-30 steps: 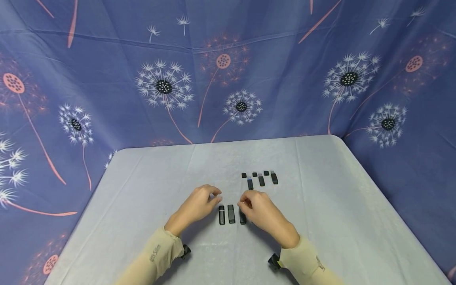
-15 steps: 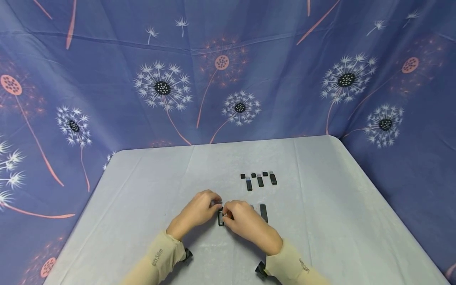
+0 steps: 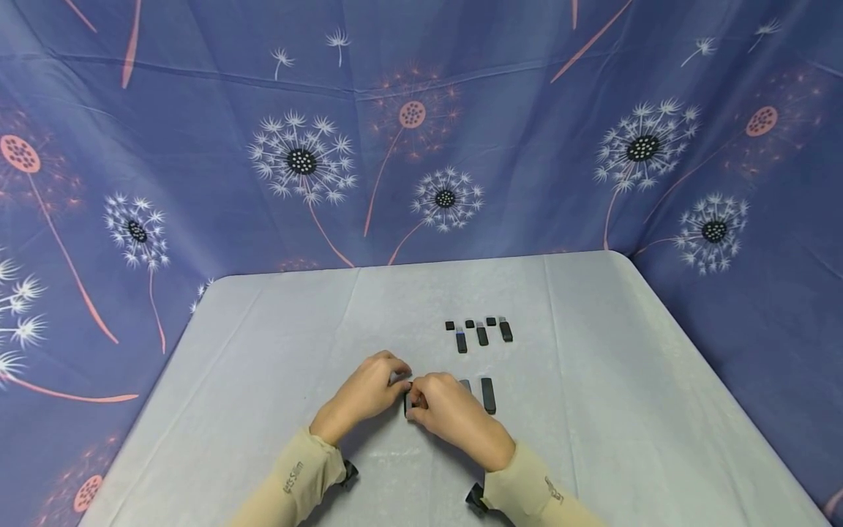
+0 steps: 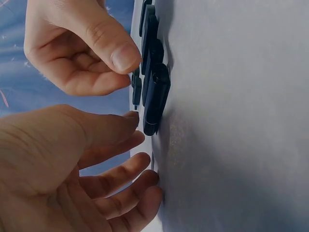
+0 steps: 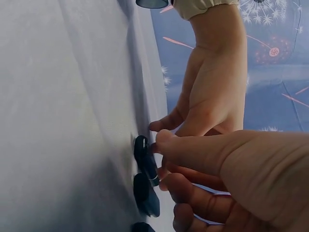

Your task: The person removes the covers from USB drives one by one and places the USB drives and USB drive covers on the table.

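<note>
A row of several black USB sticks lies on the grey tablecloth [image 3: 276, 344]. Both hands meet over the leftmost stick [image 3: 408, 404], which lies flat on the cloth. My right hand [image 3: 448, 413] curls over it, its thumb and fingertips pinching the stick [image 5: 145, 162]. My left hand [image 3: 367, 391] is beside it with loosely bent fingers, its thumb tip touching the stick's [image 4: 155, 99] end. The right hand [image 4: 82, 53] comes in from above in the left wrist view. Two more capped sticks [image 3: 487, 395] show to the right of my right hand; others are hidden under it.
Farther back lie three uncapped USB sticks [image 3: 482, 335], each with a small black cap [image 3: 470, 323] just beyond it. A blue dandelion-print cloth [image 3: 303, 161] hangs behind and around the table. The table's right edge [image 3: 691, 351] runs diagonally.
My right hand moved left, from the right end of the near row to the leftmost stick, uncovering two sticks on the right. My left hand edged in until it touched the same stick.
</note>
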Action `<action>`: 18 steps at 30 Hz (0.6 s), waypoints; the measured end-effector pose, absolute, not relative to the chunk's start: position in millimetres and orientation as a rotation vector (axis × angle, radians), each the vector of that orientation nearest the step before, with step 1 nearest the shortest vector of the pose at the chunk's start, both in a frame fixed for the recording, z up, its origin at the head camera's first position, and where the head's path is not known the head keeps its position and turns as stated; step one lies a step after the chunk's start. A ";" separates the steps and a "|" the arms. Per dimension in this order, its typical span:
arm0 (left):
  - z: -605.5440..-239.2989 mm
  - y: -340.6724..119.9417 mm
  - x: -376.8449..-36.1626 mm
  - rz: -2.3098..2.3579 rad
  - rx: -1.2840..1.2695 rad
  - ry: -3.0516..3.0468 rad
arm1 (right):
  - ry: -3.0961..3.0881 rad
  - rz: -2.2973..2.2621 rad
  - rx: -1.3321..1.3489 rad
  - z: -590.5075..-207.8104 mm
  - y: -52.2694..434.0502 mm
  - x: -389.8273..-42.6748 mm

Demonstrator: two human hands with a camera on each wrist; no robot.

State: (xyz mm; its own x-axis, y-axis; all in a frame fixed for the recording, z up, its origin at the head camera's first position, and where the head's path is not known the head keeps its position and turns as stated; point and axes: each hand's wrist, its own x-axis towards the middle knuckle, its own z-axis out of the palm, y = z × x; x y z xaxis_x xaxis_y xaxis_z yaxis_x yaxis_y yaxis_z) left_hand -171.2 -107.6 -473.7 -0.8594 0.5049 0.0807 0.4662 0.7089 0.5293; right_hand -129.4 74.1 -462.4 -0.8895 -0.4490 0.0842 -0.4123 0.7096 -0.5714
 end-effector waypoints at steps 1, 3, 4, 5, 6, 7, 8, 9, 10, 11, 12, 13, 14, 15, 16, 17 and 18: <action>-473.6 -107.8 -171.2 0.852 0.806 2.836 | 2.856 -0.925 -0.720 -462.9 74.0 -129.3; -473.9 -108.0 -171.1 0.855 0.810 2.833 | 2.866 -0.917 -0.712 -463.6 73.5 -129.1; -473.5 -108.0 -171.2 0.857 0.811 2.832 | 2.871 -0.914 -0.711 -464.1 73.3 -129.2; -473.4 -108.0 -171.3 0.858 0.813 2.832 | 2.875 -0.909 -0.710 -464.7 73.2 -129.1; -473.2 -107.9 -171.4 0.862 0.814 2.830 | 2.878 -0.904 -0.710 -465.5 73.1 -129.3; -473.3 -107.7 -171.6 0.865 0.811 2.826 | 2.878 -0.898 -0.704 -466.1 73.0 -129.5; -473.5 -107.5 -171.8 0.866 0.811 2.826 | 2.880 -0.892 -0.702 -466.9 72.9 -129.5; -473.5 -107.3 -172.0 0.867 0.808 2.824 | 2.884 -0.889 -0.701 -467.5 72.8 -129.7; -473.7 -107.1 -172.2 0.865 0.808 2.825 | 2.889 -0.888 -0.701 -468.2 72.8 -130.0; -474.1 -106.9 -172.2 0.864 0.807 2.825 | 2.897 -0.888 -0.702 -468.9 72.8 -130.2; -474.2 -106.8 -172.2 0.865 0.807 2.825 | 2.903 -0.891 -0.702 -469.5 72.7 -130.4; -474.4 -106.7 -172.1 0.863 0.808 2.826 | 2.911 -0.894 -0.701 -470.0 72.7 -130.6; -474.5 -106.6 -172.2 0.864 0.807 2.827 | 2.921 -0.893 -0.702 -470.6 72.7 -130.8; -474.5 -106.6 -172.0 0.863 0.808 2.828 | 2.927 -0.893 -0.701 -471.1 72.7 -130.9; -474.4 -106.7 -171.8 0.859 0.809 2.829 | 2.930 -0.895 -0.701 -471.7 72.7 -131.0; -474.4 -106.7 -171.6 0.859 0.809 2.829 | 2.932 -0.895 -0.700 -472.4 72.7 -131.2; -474.4 -106.7 -171.5 0.858 0.808 2.827 | 2.931 -0.899 -0.697 -472.8 72.6 -131.3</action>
State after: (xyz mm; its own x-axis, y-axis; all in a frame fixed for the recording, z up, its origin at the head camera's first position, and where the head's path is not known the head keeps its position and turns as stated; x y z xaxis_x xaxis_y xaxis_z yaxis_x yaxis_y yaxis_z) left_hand -171.5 -106.7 -474.4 -0.8580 0.5082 0.0745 0.4639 0.7044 0.5373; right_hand -131.3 72.6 -472.8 -0.9017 -0.4127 0.1289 -0.4139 0.7380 -0.5329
